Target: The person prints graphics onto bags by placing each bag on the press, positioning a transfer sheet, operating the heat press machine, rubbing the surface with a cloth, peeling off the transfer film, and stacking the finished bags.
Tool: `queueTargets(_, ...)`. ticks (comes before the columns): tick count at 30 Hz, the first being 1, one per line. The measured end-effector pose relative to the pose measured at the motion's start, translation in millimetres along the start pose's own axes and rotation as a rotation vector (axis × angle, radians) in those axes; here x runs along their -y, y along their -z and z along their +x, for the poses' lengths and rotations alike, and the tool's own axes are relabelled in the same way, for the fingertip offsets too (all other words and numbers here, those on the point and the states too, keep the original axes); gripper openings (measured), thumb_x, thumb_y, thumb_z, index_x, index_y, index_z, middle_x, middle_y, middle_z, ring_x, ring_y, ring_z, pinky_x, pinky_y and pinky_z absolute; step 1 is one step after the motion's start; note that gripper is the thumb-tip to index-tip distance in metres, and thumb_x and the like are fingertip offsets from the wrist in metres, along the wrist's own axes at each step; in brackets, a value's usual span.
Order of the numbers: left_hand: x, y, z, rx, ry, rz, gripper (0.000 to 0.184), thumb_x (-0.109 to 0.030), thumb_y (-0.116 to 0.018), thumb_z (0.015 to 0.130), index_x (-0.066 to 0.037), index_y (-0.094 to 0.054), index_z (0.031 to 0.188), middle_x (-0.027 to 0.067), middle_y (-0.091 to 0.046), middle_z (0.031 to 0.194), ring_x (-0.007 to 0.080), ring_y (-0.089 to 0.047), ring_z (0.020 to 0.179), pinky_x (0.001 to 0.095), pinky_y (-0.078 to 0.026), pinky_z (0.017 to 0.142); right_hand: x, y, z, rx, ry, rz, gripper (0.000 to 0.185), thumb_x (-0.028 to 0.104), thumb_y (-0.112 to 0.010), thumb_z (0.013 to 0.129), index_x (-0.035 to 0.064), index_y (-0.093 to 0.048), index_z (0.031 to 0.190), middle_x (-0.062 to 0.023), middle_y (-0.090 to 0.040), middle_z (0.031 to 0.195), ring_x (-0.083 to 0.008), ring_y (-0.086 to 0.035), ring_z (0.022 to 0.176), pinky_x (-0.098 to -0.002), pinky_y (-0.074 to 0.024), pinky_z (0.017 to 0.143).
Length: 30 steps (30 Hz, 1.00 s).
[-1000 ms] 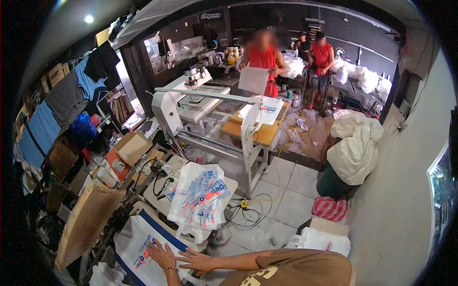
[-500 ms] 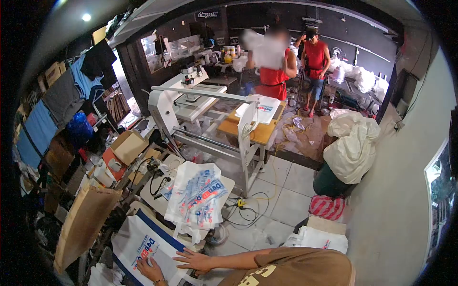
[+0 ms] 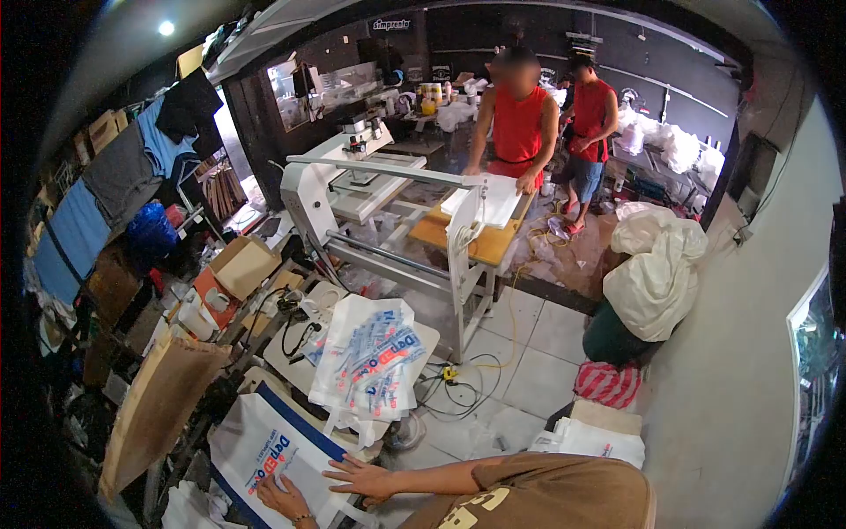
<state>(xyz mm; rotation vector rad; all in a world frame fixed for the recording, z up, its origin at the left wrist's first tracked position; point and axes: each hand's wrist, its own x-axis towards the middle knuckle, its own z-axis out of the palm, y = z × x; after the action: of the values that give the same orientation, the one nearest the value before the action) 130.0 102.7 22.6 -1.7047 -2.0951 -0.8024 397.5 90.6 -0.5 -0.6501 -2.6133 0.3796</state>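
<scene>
A white bag [image 3: 238,438] with blue side strips and red and blue "DepED" lettering lies flat in front of me at the lower left. My left hand [image 3: 282,499], with a bracelet at the wrist, rests on its printed face near the lettering, fingers spread. Farther right, my right hand [image 3: 359,479] lies palm down over the blue strip and white fabric, its fingers stretched out. Just beyond, a stack of clear printed film sheets [image 3: 374,353] with similar lettering lies on white material.
A white-framed machine [image 3: 374,256] stands mid-room. Behind its wooden board [image 3: 489,245], a person in red [image 3: 520,123] handles white fabric; another person [image 3: 592,115] stands farther back. Cables [image 3: 467,401] cross the tiled floor. A cardboard panel [image 3: 163,410] leans at left. Folded white bags [image 3: 590,441] lie at right.
The nearer person in red has lowered white material from face height onto the wooden board. The person behind has turned sideways. My hands stay on the bag with little visible movement.
</scene>
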Motion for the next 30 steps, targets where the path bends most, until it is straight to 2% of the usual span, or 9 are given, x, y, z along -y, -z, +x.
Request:
queueTargets(1, 1, -2, -2, -0.069, -0.011, 0.027, 0.031, -0.03, -0.061, 0.097, -0.001, -0.063, 0.108, 0.0193, -0.057, 0.114, 0.0394, -0.052, 0.115, 0.0534, -0.042, 0.093, 1, 3, 0, 0.038, -0.02, 0.046, 0.113, 0.038, -0.09, 0.058, 0.0175, -0.036, 0.156, -0.0148, -0.006, 0.17, -0.0387, -0.003, 0.156, -0.0607, -0.0074, 0.124)
queueTargets(17, 1, 1, -2, -0.018, 0.015, -0.016, 0.034, -0.032, -0.059, 0.099, 0.001, -0.062, 0.107, 0.0174, -0.057, 0.111, 0.038, -0.052, 0.112, 0.0523, -0.042, 0.091, -4, -8, -2, -0.031, 0.024, 0.015, 0.108, 0.035, -0.088, 0.058, 0.0175, -0.04, 0.153, -0.0164, -0.008, 0.17, -0.0403, -0.004, 0.156, -0.0625, -0.0071, 0.124)
queueTargets(19, 1, 2, -1, 0.075, 0.08, 0.038, 0.035, -0.032, -0.059, 0.099, 0.001, -0.063, 0.11, 0.018, -0.058, 0.114, 0.038, -0.052, 0.114, 0.052, -0.042, 0.093, -4, -7, -2, -0.022, 0.035, -0.041, 0.115, 0.039, -0.086, 0.063, 0.0172, -0.029, 0.159, -0.018, -0.008, 0.169, -0.0408, -0.007, 0.156, -0.0617, -0.0081, 0.124)
queueTargets(20, 5, -4, -3, 0.076, 0.083, 0.038, 0.035, -0.032, -0.059, 0.099, 0.001, -0.063, 0.11, 0.018, -0.058, 0.114, 0.038, -0.052, 0.114, 0.052, -0.042, 0.093, -3, -4, -2, -0.02, 0.036, -0.04, 0.115, 0.039, -0.086, 0.063, 0.0172, -0.029, 0.159, -0.018, -0.008, 0.169, -0.0408, -0.007, 0.156, -0.0617, -0.0081, 0.124)
queueTargets(22, 16, -21, -7, -0.205, -0.027, 0.21, 0.037, -0.032, -0.059, 0.1, 0.002, -0.063, 0.113, 0.019, -0.058, 0.119, 0.0381, -0.052, 0.117, 0.0522, -0.042, 0.095, -1, 0, -1, 0.041, 0.001, 0.019, 0.112, 0.036, -0.085, 0.065, 0.0179, -0.028, 0.159, -0.0173, -0.008, 0.169, -0.0402, -0.007, 0.156, -0.0608, -0.0092, 0.124)
queueTargets(23, 17, -21, -7, -0.205, -0.027, 0.211, 0.037, -0.032, -0.059, 0.1, 0.002, -0.063, 0.113, 0.019, -0.058, 0.119, 0.0381, -0.052, 0.117, 0.0522, -0.042, 0.095, -3, -7, -1, 0.042, 0.002, 0.02, 0.112, 0.036, -0.085, 0.065, 0.0179, -0.028, 0.159, -0.0173, -0.008, 0.169, -0.0402, -0.007, 0.156, -0.0608, -0.0092, 0.124)
queueTargets(25, 13, -13, -4, -0.041, 0.125, 0.01, 0.039, -0.033, -0.059, 0.1, 0.003, -0.064, 0.115, 0.0205, -0.058, 0.124, 0.0384, -0.052, 0.121, 0.0539, -0.041, 0.099, -11, -33, 0, -0.147, 0.048, -0.17, 0.111, 0.035, -0.084, 0.064, 0.0187, -0.028, 0.159, -0.016, -0.009, 0.169, -0.0395, -0.008, 0.156, -0.06, -0.0098, 0.125)
queueTargets(28, 18, -12, -3, 0.073, 0.142, 0.049, 0.043, -0.034, -0.059, 0.101, 0.003, -0.062, 0.121, 0.022, -0.057, 0.131, 0.0391, -0.051, 0.126, 0.0555, -0.039, 0.104, -5, -19, -1, -0.06, 0.017, -0.133, 0.112, 0.035, -0.083, 0.063, 0.0194, -0.029, 0.159, -0.0147, -0.009, 0.17, -0.0385, -0.009, 0.156, -0.0594, -0.0103, 0.125)
queueTargets(30, 21, -16, -4, 0.024, 0.112, 0.109, 0.046, -0.037, -0.057, 0.102, 0.003, -0.061, 0.126, 0.0221, -0.055, 0.137, 0.0398, -0.047, 0.131, 0.0563, -0.036, 0.108, -4, -18, -1, -0.063, 0.015, -0.145, 0.111, 0.036, -0.083, 0.064, 0.0192, -0.029, 0.159, -0.0147, -0.009, 0.17, -0.0384, -0.008, 0.156, -0.0593, -0.0099, 0.125)
